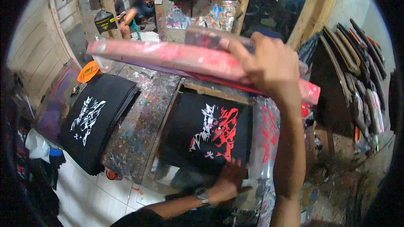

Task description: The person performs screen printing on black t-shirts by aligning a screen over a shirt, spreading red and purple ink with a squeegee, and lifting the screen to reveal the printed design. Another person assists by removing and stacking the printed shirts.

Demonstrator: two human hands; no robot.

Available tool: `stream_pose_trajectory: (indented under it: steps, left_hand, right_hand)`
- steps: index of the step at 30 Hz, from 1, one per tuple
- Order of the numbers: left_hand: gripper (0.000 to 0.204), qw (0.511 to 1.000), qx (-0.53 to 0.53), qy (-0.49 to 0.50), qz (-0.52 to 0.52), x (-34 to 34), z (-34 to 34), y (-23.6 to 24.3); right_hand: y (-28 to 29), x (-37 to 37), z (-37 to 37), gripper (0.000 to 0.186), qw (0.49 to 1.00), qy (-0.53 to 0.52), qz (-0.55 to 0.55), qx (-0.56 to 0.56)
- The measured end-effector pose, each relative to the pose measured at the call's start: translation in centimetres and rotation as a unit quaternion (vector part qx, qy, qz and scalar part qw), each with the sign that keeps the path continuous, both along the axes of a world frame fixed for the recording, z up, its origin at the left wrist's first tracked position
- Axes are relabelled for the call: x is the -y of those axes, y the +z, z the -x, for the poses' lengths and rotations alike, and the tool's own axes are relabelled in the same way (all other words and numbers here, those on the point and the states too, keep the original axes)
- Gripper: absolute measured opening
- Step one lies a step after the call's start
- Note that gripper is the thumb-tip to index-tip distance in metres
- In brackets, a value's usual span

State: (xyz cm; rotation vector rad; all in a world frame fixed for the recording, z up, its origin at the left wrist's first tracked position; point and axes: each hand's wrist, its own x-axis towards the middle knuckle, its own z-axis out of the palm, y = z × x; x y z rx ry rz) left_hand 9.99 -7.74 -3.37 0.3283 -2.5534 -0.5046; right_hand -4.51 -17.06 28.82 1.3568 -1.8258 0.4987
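We hold pink frame (pixel 168 56), prob. stiff, w/ R grip (pixel 271 61); L grip (pixel 227 183), fingers spread, at blk cloth (pixel 181 120), near side: prob. soft, pinch edges.

Raised pink frame (pixel 168 56), right hand (pixel 271 61) on it, walled off the far side of the printed black cloth (pixel 202 132). Left hand (pixel 228 181) blocked its near edge. Open lane ran along the paint-speckled strip (pixel 134 132) between cloth and black stack (pixel 86 136).

Two near hands (pixel 271 63) (pixel 226 185) and one pink-edged frame (pixel 168 54) show.
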Motion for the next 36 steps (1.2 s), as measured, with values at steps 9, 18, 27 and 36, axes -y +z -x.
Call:
stream_pose_trajectory:
  steps: [9, 18, 27, 36]
  left_hand:
    - [0.040, 0.972, 0.196, -0.112, -0.060, 15.7, -9.0, -0.2]
    - [0.022, 0.988, 0.101, 0.052, 0.109, 14.3, -17.3, 2.9]
    - [0.064, 0.896, -0.094, 0.386, -0.200, 21.9, -23.9, 2.9]
    - [0.064, 0.777, 0.037, 0.602, 0.179, 42.9, -58.2, 10.0]
  right_hand:
    - [5.4, 4.1, 5.8, 0.080, 0.982, -0.045, -0.114, 0.141]
    - [6.8, 7.6, 11.8, 0.089, 0.981, -0.016, -0.138, 0.134]
    - [8.8, 7.8, 10.5, 0.098, 0.951, -0.081, -0.193, 0.228]
    - [8.4, 7.8, 9.7, 0.099, 0.958, -0.045, -0.185, 0.215]
